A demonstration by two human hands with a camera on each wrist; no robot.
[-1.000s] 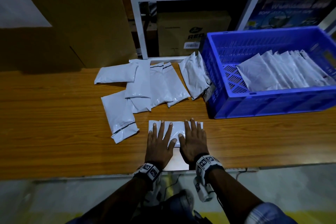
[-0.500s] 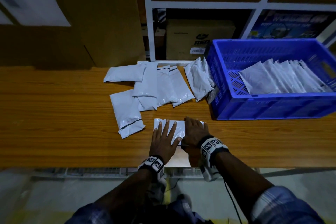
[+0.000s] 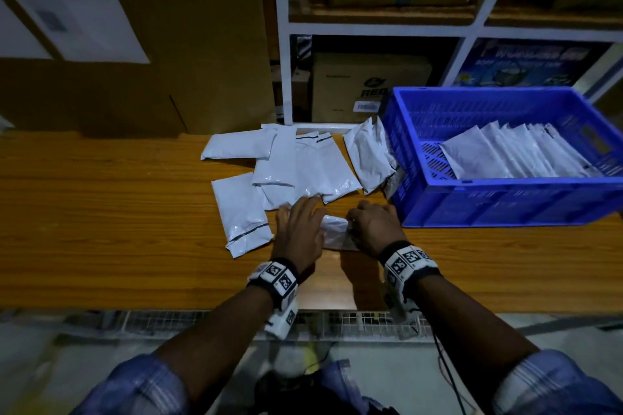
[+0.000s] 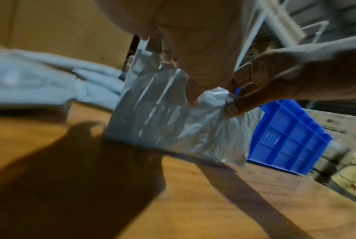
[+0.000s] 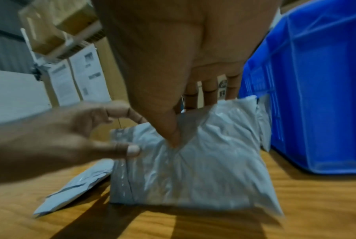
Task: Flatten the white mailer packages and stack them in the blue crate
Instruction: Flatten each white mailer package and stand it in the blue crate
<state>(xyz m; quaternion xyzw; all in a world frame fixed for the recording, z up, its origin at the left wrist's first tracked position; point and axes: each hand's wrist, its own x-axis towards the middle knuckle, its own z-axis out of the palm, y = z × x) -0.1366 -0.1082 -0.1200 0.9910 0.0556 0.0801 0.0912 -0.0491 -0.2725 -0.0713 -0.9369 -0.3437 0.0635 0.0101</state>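
Both hands are on one white plastic mailer package (image 3: 333,234) near the front edge of the wooden table (image 3: 101,229), a little right of its middle. The right hand (image 3: 372,229) grips the package's right end: in the right wrist view its thumb presses into the crinkled front face while the fingers curl behind the top edge, and the package stands raised on its lower edge rather than lying flat. The left hand (image 3: 300,232) is at the package's left end; in the right wrist view its thumb (image 5: 129,149) touches the sealed strip and the fingers are loosely bent above it. From these views I cannot tell whether the left hand truly pinches the package or only touches it.

The blue plastic crate (image 3: 505,202) stands on the table toward the right edge, just beyond the right hand. Inside it a row of flattened white mailers (image 3: 512,155) leans overlapping toward the crate's right side.

Behind the hands, toward the back edge of the table, a loose pile of white mailers (image 3: 296,162) lies partly overlapping. One more white mailer (image 3: 241,212) lies separately to the left of the left hand, and another white mailer (image 3: 369,153) leans against the crate's left wall.
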